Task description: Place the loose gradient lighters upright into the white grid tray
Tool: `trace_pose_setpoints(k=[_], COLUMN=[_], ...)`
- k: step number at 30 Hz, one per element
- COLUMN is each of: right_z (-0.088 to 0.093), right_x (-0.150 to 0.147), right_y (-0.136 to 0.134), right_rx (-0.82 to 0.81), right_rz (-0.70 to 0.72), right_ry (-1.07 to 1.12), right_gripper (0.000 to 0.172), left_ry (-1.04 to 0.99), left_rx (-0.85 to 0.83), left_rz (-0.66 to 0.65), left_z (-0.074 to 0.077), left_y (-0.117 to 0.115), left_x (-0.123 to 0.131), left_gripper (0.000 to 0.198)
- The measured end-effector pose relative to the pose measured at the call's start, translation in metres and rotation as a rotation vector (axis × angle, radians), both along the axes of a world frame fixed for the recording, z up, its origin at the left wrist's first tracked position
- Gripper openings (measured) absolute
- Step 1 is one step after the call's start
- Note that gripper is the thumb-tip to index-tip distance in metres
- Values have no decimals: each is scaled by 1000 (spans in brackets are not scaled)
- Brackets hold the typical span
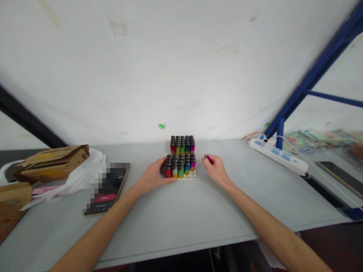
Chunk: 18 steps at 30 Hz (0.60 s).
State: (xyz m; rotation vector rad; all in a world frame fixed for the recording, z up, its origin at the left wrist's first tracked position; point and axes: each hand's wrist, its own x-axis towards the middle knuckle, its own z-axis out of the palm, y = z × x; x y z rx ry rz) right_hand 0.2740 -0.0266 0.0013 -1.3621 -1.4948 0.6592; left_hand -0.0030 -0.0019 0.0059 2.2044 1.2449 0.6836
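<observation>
My left hand (153, 176) curves round the left side of the front tray (187, 176), its thumb along the near edge and its fingers behind. The white tray holds upright lighters (180, 172) with black tops, in columns of red, yellow, green, blue and purple. At its near right corner, pale slots show with no lighter in them. To the right of the tray, my right hand (216, 168) is closed on one purple lighter (207, 157), mostly hidden by the fingers. Just behind stands a second block of lighters (182, 144) in the same colours.
A phone (109, 190), partly pixelated, lies at left beside a white plastic bag (95, 166) and cardboard boxes (53, 162). On the right are a power strip (279, 155) with cables, another phone (342, 177) and a blue frame (309, 81). A blurred hand (356, 151) shows at the far right.
</observation>
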Motion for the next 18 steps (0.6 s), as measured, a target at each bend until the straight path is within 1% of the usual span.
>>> trace_pose_setpoints(k=[9,18], right_z=[-3,0], right_x=[-1,-3], right_y=[1,-2], right_rx=[9,23], right_rz=[42,135], right_ry=[-34,-80], right_gripper=[39,53], left_ry=[8,29], left_rx=[17,17], left_rz=[13,10], left_z=[-3,-2], left_y=[2,2], left_x=[1,1], left_gripper=[82,80])
